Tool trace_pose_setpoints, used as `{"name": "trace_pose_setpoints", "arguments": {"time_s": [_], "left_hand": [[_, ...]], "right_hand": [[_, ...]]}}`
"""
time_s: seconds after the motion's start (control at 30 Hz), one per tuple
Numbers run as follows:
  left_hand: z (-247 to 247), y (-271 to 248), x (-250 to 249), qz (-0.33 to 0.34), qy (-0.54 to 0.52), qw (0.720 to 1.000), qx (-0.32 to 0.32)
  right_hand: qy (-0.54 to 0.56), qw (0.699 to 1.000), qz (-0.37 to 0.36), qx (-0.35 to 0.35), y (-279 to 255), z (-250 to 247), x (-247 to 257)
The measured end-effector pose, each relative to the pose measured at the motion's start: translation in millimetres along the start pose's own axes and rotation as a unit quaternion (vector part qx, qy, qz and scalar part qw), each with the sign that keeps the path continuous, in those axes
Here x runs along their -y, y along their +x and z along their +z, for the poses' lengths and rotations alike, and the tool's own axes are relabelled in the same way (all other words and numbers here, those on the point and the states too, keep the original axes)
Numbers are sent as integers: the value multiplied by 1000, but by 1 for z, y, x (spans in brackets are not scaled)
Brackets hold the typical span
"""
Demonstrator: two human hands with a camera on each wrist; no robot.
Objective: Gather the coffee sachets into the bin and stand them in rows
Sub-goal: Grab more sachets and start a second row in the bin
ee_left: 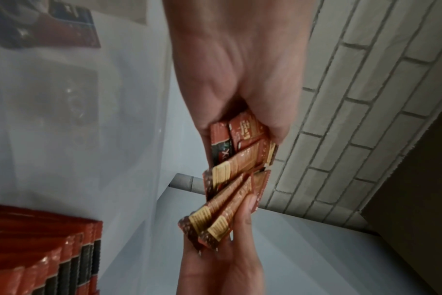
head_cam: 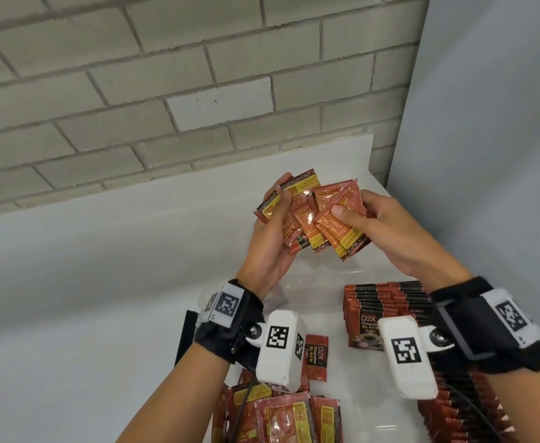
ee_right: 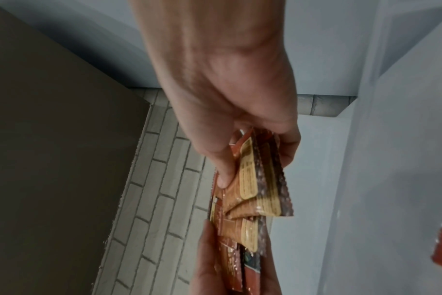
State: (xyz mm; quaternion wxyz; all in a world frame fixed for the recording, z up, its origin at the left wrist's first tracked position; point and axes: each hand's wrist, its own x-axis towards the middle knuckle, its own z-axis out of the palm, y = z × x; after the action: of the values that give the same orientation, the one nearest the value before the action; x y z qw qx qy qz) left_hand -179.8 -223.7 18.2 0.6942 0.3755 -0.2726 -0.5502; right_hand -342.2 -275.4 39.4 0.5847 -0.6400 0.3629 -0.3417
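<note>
Coffee sachets (head_cam: 318, 215), red foil packets with yellow print panels, are held as a splayed, uneven fan above the clear plastic bin (head_cam: 355, 271), gripped between both hands. Left hand (head_cam: 270, 238) cups one side of the fan, thumb over the faces and fingers curled behind; right hand (head_cam: 377, 225) pinches the other side, thumb pressed on the topmost packet. In the bin, nearer the person than the fan, standing sachets (head_cam: 387, 302) already form packed rows, black top bands aligned. Beside the bin, a single sachet (head_cam: 316, 356) lies flat, and a loose heap of sachets (head_cam: 281, 417) lies nearest the person. Judged by appearance, the packets are light, thin and pliable, with glossy film that probably slides easily; a handful would likely fan out or slip unless squeezed across the flat faces, and squaring the edges before lowering seems advisable. Crimped end seams look like the stiffest grip points. White countertop (head_cam: 102, 282) bears everything; behind it rises a pale brick wall (head_cam: 166, 91), and a plain grey panel (head_cam: 486, 123) stands beside the bin.
</note>
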Motion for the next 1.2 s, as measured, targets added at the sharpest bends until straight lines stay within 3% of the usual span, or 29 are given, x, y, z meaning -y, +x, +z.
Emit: {"name": "trace_pose_setpoints", "arguments": {"time_s": [0.2, 0.67, 0.77, 1.2], "left_hand": [[0, 3, 0, -23, -40, 999, -12], [5, -7, -3, -41, 21, 995, 88], [6, -7, -5, -68, 16, 996, 64], [2, -1, 2, -47, 26, 998, 29]], "right_hand": [[98, 994, 21, -46, 3, -4, 2], [200, 976, 65, -48, 2, -2, 6], [201, 975, 70, -69, 2, -5, 7], [228, 966, 80, -93, 4, -7, 6]]}}
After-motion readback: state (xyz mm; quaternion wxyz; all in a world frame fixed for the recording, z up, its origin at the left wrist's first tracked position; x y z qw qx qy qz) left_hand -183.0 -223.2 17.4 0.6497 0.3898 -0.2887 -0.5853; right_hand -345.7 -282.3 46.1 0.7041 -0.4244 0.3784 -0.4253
